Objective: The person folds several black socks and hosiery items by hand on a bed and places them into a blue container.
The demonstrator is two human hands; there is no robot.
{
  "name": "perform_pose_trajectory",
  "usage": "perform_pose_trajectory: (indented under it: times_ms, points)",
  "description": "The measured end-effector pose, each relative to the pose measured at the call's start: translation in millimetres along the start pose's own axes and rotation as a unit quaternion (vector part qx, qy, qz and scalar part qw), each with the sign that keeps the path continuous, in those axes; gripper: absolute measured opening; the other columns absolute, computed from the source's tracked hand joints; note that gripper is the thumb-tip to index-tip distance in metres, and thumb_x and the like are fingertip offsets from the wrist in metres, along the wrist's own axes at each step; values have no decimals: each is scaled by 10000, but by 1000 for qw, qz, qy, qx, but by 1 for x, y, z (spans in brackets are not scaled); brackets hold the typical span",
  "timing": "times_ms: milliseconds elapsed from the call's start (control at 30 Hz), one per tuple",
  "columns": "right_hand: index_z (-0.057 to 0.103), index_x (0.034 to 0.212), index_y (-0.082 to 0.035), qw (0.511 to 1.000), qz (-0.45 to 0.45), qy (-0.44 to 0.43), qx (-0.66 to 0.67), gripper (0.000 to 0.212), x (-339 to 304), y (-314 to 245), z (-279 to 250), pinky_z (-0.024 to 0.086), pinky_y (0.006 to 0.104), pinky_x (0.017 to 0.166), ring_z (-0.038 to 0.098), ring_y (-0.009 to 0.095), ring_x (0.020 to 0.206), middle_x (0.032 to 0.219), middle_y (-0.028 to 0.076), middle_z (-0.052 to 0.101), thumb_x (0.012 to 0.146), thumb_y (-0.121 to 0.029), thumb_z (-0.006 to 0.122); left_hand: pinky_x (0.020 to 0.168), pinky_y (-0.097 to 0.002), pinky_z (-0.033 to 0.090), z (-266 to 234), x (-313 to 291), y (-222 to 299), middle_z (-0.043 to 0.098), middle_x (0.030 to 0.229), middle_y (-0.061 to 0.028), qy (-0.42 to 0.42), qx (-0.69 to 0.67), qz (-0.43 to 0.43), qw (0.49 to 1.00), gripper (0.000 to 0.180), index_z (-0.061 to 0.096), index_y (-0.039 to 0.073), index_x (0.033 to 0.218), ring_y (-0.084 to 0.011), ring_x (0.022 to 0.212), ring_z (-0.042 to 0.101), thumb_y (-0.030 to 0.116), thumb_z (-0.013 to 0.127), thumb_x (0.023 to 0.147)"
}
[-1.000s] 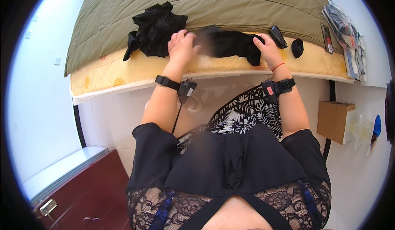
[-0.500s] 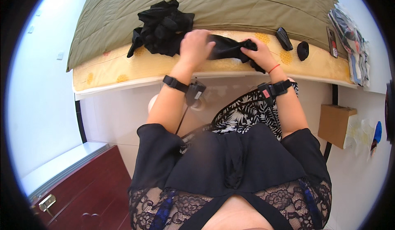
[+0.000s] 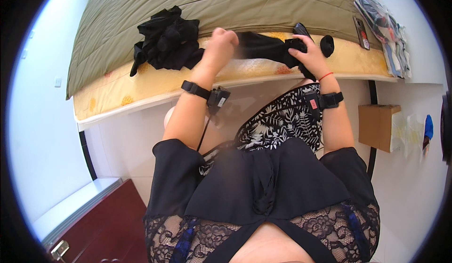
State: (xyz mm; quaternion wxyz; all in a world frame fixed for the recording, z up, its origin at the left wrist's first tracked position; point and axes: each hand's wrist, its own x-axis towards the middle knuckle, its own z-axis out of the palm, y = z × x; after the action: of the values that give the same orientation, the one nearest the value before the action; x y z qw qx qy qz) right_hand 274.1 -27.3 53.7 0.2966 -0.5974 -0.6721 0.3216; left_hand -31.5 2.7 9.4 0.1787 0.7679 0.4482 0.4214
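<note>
A long black sock (image 3: 263,47) is stretched sideways over the near edge of the bed. My left hand (image 3: 219,48) is closed at its left end, with the fingers partly smeared by motion. At the other end my right hand (image 3: 310,58) grips a bunched part of the sock, thumb and fingers round it; a loose bit hangs below. To the left of my left hand lies a crumpled heap of black socks (image 3: 167,41). Just beyond my right hand sit a shiny black bundle (image 3: 300,28) and a small rolled black sock (image 3: 326,46).
An olive quilt (image 3: 263,4) covers the far part of the yellow patterned mattress (image 3: 155,81). A phone (image 3: 361,33) and clear-bagged clothes (image 3: 381,25) lie at the right. Below the bed stands a cardboard box (image 3: 376,126). A dark red cabinet (image 3: 108,220) is at lower left.
My right hand has shifted right with the bunched sock end, and the sock is stretched longer. My left hand has closed. The whole view has shifted slightly.
</note>
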Motion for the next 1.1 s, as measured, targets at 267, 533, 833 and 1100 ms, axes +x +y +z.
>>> perform_pose_trajectory:
  times_ms: [267, 533, 833, 1100]
  points:
    - [638, 1144, -6, 990, 101, 13, -94, 452, -2, 14, -23, 492, 368, 855, 646, 291, 979, 1016, 175, 685, 872, -367, 629, 853, -431, 517, -44, 1, -44, 586, 1114, -190, 49, 218, -63, 973, 307, 658, 29, 1033, -377, 959, 617, -69, 531, 771]
    - [685, 917, 22, 979, 31, 20, -200, 455, 25, 13, 62, 499, 401, 768, 642, 366, 852, 884, 249, 659, 798, -417, 679, 938, -411, 496, -52, -8, -39, 536, 1226, -210, 59, 189, -19, 980, 479, 573, 4, 1203, -391, 1096, 569, -98, 527, 737]
    - [645, 923, 34, 975, 96, -22, -199, 493, 14, -1, -8, 502, 341, 741, 646, 249, 799, 840, 181, 667, 773, -424, 745, 955, -396, 469, -64, -21, -18, 543, 1126, -179, -64, 211, -179, 959, 430, 624, 67, 1141, -354, 1089, 548, 31, 654, 713]
    - [567, 1265, -31, 926, 27, -77, 368, 394, 14, -56, 23, 487, 204, 763, 583, 56, 863, 990, 2, 607, 877, -81, 615, 859, -333, 493, -26, -13, 10, 611, 1158, -98, -69, -81, -83, 991, 382, 630, 82, 1190, -245, 1037, 594, 156, 731, 829]
